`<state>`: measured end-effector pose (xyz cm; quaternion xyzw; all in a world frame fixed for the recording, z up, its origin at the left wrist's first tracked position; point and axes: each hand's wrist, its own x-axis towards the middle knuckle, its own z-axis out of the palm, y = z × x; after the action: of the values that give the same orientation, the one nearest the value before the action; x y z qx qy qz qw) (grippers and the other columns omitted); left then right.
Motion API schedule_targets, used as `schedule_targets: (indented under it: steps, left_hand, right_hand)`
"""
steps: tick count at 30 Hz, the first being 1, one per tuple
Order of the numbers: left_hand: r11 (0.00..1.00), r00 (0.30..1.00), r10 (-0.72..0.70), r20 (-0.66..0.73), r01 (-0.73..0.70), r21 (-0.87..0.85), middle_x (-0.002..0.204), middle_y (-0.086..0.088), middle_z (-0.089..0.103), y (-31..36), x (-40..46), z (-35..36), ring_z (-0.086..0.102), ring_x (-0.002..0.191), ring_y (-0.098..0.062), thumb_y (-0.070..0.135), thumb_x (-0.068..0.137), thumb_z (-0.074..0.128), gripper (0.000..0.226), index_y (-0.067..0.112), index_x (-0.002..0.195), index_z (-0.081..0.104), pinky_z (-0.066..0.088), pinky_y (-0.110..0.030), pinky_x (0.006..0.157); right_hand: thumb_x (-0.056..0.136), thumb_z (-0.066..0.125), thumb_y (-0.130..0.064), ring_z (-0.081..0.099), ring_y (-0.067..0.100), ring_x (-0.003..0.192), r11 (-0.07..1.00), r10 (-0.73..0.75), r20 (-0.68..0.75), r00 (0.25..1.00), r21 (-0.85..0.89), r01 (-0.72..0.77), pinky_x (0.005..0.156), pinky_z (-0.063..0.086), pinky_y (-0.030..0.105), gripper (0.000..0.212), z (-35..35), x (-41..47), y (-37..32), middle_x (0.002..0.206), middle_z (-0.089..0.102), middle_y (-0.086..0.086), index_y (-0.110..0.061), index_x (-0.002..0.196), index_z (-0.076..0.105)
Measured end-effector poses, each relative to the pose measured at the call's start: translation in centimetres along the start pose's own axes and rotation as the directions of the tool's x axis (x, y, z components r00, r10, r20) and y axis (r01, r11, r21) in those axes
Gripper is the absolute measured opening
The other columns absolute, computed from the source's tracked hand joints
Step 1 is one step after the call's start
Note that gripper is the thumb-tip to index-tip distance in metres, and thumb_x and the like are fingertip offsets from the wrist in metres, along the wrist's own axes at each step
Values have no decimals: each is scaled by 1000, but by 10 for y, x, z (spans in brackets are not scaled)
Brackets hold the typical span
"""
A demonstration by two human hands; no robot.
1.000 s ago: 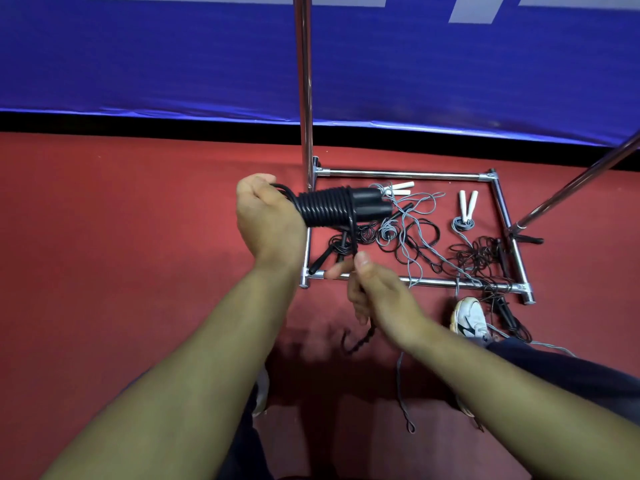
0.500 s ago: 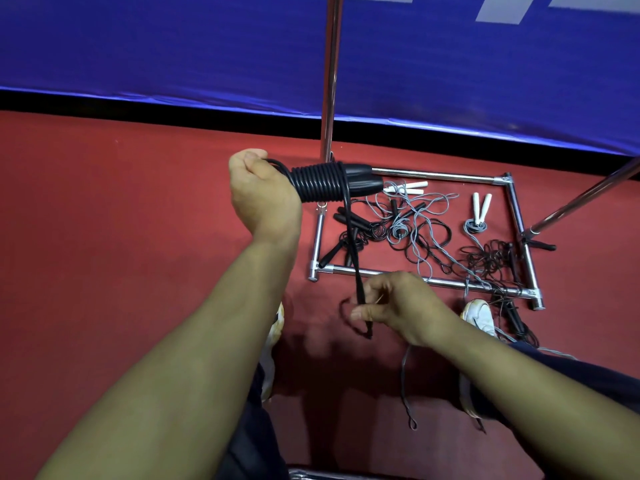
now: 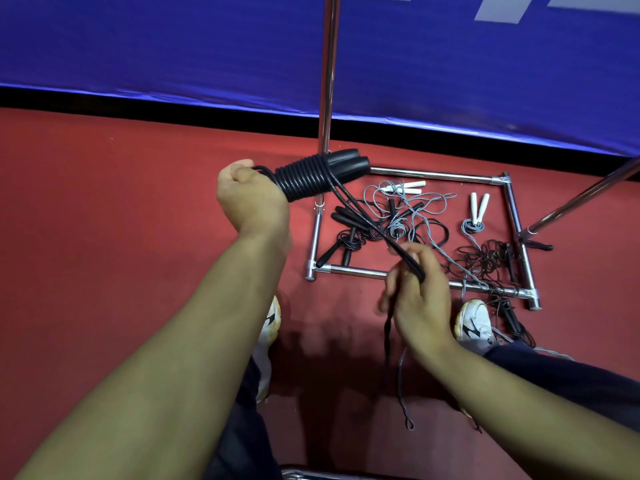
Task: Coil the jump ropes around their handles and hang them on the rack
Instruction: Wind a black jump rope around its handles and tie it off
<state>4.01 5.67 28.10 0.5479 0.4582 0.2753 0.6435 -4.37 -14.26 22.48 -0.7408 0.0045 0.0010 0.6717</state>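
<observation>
The blue banner [image 3: 173, 46] is showing white lettering cut off at the top, unreadable. The rack [image 3: 446, 174] base is framing tangled ropes [image 3: 408, 223] on the floor. My left hand [image 3: 251, 199] is gripping the black coiled handles [image 3: 322, 174]; my blurred right hand [image 3: 415, 299] is curling around their loose rope tail [image 3: 388, 237].

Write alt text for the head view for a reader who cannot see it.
A left hand grips black handles wrapped in coiled rope while the right hand pulls the loose end taut above tangled ropes inside a chrome rack base.
</observation>
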Motion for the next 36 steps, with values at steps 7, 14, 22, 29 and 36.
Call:
schedule_targets:
  steps: [7, 14, 22, 29, 36]
  left_hand:
    - [995, 996, -75, -50, 71, -68, 93, -5, 65, 2, 10, -8, 61, 75, -22, 15, 96, 33, 27, 25, 91, 57, 52, -36, 70]
    - [999, 999, 33, -20, -33, 22, 82, 3, 60, 6, 4, -8, 59, 72, -17, 15, 97, 34, 25, 26, 88, 55, 52, -33, 71]
    - [962, 781, -10, 625, -163, 218, 52, 12, 47, 4, -29, -7, 40, 44, -6, 7, 98, 38, 35, 23, 75, 59, 32, -17, 43]
    - [673, 644, 196, 740, -637, 376, 68, 10, 54, -10, -36, -9, 55, 69, -19, 17, 100, 38, 28, 23, 81, 56, 41, -31, 63]
    - [670, 738, 544, 400, -668, 323, 71, 15, 51, -13, -53, 0, 55, 77, -29, 18, 99, 35, 24, 18, 97, 59, 40, -40, 72]
  right_hand:
    - [100, 25, -52, 51, 16, 92, 865, -117, 338, 934, -427, 263, 90, 37, 28, 48, -16, -18, 6, 88, 51, -8, -30, 108, 67]
    - [97, 57, -34, 60, 14, 95, 961, 157, 526, 836, -277, -6, 90, 45, 25, 18, -16, -5, 7, 96, 66, 2, -41, 97, 73]
    - [87, 67, -4, 62, 16, 73, 691, -256, 158, 954, -660, 295, 72, 46, 20, 14, -43, 38, -5, 85, 62, -6, -15, 94, 72]
    - [79, 62, 4, 56, 10, 85, 730, -480, -16, 877, -563, 389, 81, 42, 19, 24, -57, 52, -43, 88, 62, -1, -15, 87, 73]
    - [85, 64, -20, 57, 28, 73, 418, -526, 272, 805, -742, 524, 62, 44, 38, 21, -25, 11, -26, 91, 63, 0, -19, 104, 72]
